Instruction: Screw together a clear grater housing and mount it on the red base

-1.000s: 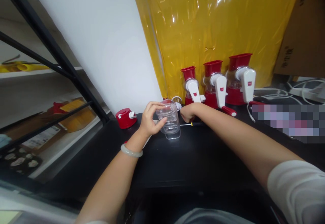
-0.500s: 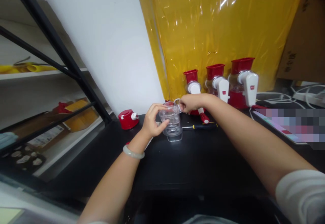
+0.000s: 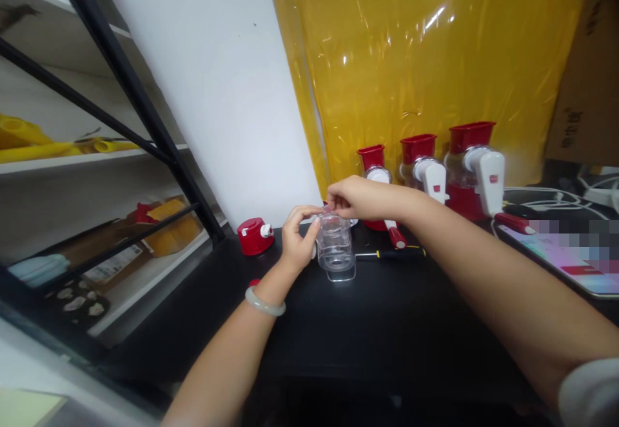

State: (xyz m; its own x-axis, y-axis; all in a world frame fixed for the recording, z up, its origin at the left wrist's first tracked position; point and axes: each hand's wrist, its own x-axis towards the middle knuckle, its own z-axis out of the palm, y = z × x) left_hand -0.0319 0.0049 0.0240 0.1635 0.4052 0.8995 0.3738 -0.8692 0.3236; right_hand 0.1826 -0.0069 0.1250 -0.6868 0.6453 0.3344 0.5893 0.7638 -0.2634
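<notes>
The left hand [image 3: 298,238] had its grip closed on the clear plastic housing [image 3: 335,244], with fingers at the upper left rim and the thumb along the near side. The right hand [image 3: 346,198] reached over from the other side, its fingers bent at the housing's top end; whether they pinched a small part there could not be told. The housing was over the black counter [image 3: 377,330], in front of the white panel [image 3: 217,91] and the yellow film [image 3: 435,46], its clear lower lip toward the wearer; whether it touched the counter was unclear.

A screwdriver [image 3: 400,255] lay on the counter to the right of the housing, the shaft pointing at it. To the left stood a red base [image 3: 255,237] with a white fitting on its side. Behind the right forearm, three hand-crank rotary graters [image 3: 418,148] stood upright in a row, with red hoppers and white cranks; the forearm partly covered the left and middle ones. Farther right were a tablet [image 3: 565,262] and white cables [image 3: 546,196]. A pale bracelet [image 3: 265,303] circled the left wrist, and a small red piece [image 3: 254,282] showed just beside it, mostly hidden.
</notes>
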